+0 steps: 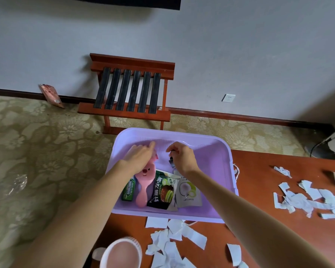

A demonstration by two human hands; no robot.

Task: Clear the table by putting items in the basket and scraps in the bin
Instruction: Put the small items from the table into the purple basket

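- We are looking down at a lilac basket [211, 165] that is sitting on the left end of a wooden table [259, 180], with both bare forearms reaching into it.
- The left hand [141, 155] is lying with its fingers straight, low over the head of a pink brush [143, 188]; we cannot tell whether it is actually touching the brush, and it is gripping nothing.
- The right hand [182, 157] is curling its fingertips around a small dark object [171, 163] (too small for us to identify) and holding it over the far half of the basket.
- Along the near side of the basket, a green gum pack [128, 190], the brush, a dark snack packet [162, 192] and a white pouch [188, 192] are lying side by side.
- Torn paper scraps [193, 236] are lying on the table just in front of the basket, and another heap of scraps [306, 200] is lying well apart to the right.
- A pink bin [138, 248] with a white rim is showing at the bottom edge, near the closer scraps.
- Beyond the table, a wooden luggage rack [132, 89] is standing against the wall.
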